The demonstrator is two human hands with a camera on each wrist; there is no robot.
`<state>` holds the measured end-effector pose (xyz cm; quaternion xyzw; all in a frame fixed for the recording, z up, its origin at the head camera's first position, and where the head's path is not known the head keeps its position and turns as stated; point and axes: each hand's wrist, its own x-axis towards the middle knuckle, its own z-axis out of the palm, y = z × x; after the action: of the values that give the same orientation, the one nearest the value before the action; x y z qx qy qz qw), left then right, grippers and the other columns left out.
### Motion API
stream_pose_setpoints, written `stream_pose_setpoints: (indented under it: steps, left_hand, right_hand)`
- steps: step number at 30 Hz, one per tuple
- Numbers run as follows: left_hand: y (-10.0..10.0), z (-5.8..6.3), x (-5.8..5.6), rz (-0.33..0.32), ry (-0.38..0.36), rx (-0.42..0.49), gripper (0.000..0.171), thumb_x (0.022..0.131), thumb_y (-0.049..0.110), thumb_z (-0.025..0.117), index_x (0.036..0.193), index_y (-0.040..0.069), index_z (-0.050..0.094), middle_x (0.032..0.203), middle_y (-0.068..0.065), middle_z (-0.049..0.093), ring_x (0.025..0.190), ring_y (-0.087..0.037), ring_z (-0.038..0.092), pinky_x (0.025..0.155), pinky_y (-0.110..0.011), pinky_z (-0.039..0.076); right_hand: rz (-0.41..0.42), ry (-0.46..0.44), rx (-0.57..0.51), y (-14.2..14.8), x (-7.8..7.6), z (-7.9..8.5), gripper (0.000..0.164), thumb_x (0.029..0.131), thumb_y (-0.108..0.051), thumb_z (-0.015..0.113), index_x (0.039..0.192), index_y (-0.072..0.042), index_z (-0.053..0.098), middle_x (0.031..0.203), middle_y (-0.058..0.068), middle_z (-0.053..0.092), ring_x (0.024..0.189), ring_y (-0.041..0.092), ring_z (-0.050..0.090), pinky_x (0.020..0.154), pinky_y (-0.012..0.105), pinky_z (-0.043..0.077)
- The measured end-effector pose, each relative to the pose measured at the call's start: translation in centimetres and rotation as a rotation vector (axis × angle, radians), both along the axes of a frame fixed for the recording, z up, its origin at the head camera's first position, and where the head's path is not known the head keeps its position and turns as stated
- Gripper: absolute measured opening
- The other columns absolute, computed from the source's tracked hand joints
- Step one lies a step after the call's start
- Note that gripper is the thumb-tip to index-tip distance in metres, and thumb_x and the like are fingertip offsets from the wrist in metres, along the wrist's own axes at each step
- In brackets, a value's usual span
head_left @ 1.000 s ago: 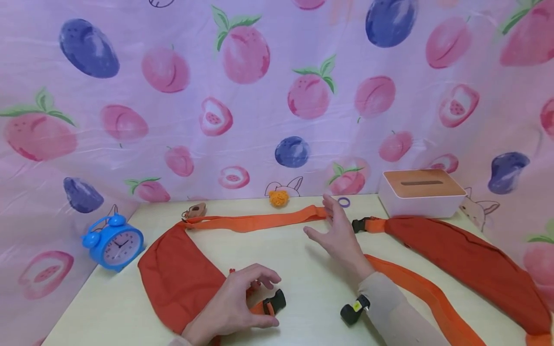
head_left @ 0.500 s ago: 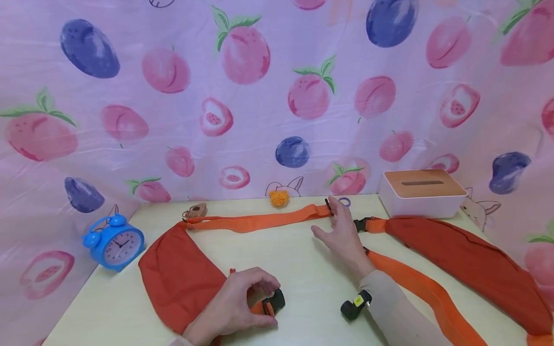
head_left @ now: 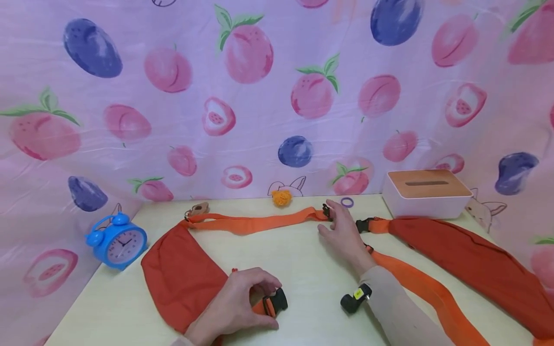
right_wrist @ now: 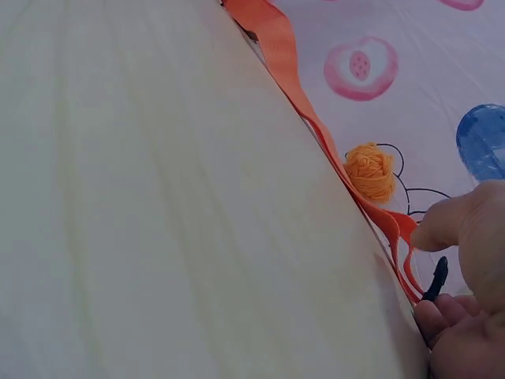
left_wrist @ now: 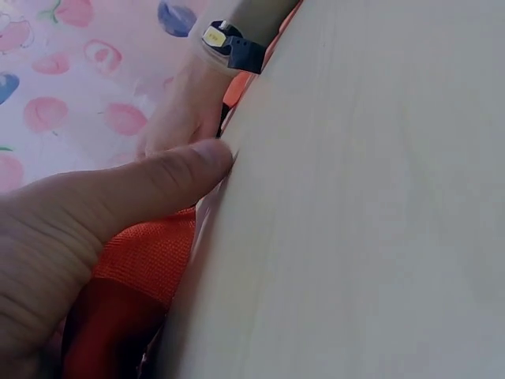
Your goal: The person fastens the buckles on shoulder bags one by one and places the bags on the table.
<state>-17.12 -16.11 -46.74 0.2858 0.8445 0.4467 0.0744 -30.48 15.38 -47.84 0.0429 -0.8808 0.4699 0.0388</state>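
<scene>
A red waist bag point(head_left: 183, 276) with orange straps lies on the left of the table. My left hand point(head_left: 242, 300) arches over its near strap end, thumb and fingers spread on either side of a black buckle point(head_left: 276, 302). In the left wrist view the thumb point(left_wrist: 166, 185) is straight. At the far end of the orange strap point(head_left: 255, 223), my right hand point(head_left: 344, 233) has its fingertips at another black buckle point(head_left: 327, 212), thumb held apart. The right wrist view shows a black buckle prong point(right_wrist: 436, 278) beside the fingers.
A second red waist bag point(head_left: 463, 269) lies on the right, with a black buckle point(head_left: 363, 225) and orange strap point(head_left: 424, 288). Along the back are a tissue box point(head_left: 428, 204), purple ring point(head_left: 347, 202), orange yarn ball point(head_left: 282, 197) and brown charm point(head_left: 200, 208). A blue alarm clock point(head_left: 119, 242) stands left.
My right hand has drawn slightly right and toward me, bringing the far buckle into sight past its fingertips. My left hand stays over the near buckle. The head view has shifted slightly.
</scene>
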Motion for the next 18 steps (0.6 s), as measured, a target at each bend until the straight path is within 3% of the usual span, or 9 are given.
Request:
stream_pose_setpoints:
  steps: [9, 18]
  left_hand:
    - [0.09, 0.56, -0.03, 0.033, -0.008, -0.095, 0.055, 0.080, 0.039, 0.103, 0.129, 0.023, 0.085, 0.106, 0.017, 0.075, 0.091, -0.006, 0.067, 0.082, -0.023, 0.059]
    - [0.11, 0.96, -0.05, 0.077, 0.003, -0.161, 0.053, 0.076, 0.039, 0.105, 0.124, 0.025, 0.088, 0.095, 0.018, 0.070, 0.080, -0.007, 0.062, 0.070, -0.023, 0.054]
  right_hand:
    - [-0.031, 0.004, 0.019, 0.23, 0.19, -0.11, 0.060, 0.103, -0.003, 0.071, 0.161, -0.005, 0.055, 0.143, 0.017, 0.067, 0.121, 0.031, 0.069, 0.109, 0.049, 0.059]
    - [-0.019, 0.018, 0.050, 0.16, 0.20, -0.14, 0.056, 0.101, -0.005, 0.079, 0.154, -0.007, 0.064, 0.134, 0.016, 0.066, 0.115, 0.030, 0.068, 0.105, 0.048, 0.060]
